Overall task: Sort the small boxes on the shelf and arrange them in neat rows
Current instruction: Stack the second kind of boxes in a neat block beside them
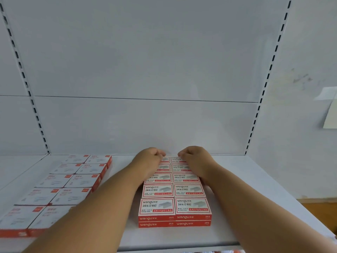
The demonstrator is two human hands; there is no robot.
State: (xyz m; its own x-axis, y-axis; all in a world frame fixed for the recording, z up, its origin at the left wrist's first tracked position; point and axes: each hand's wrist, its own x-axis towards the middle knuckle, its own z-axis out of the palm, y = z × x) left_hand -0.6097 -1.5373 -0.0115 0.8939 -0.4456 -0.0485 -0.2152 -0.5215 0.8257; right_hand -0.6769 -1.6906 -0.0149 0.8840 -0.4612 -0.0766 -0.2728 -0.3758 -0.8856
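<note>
Small white-and-red staple boxes stand mid-shelf in two straight columns running front to back; the front ones are stacked two high. My left hand lies over the back left boxes and my right hand over the back right ones. Both hands curl their fingers around the far end of the block, close to the back wall. The hands hide the rearmost boxes, so how firm the hold is stays unclear. A second group of white boxes with red edges lies in two columns on the left, partly behind my left forearm.
The white shelf board has bare surface right of the staple boxes and between the two groups. A white back panel rises behind, with slotted uprights on both sides. A sheet of paper hangs on the right wall.
</note>
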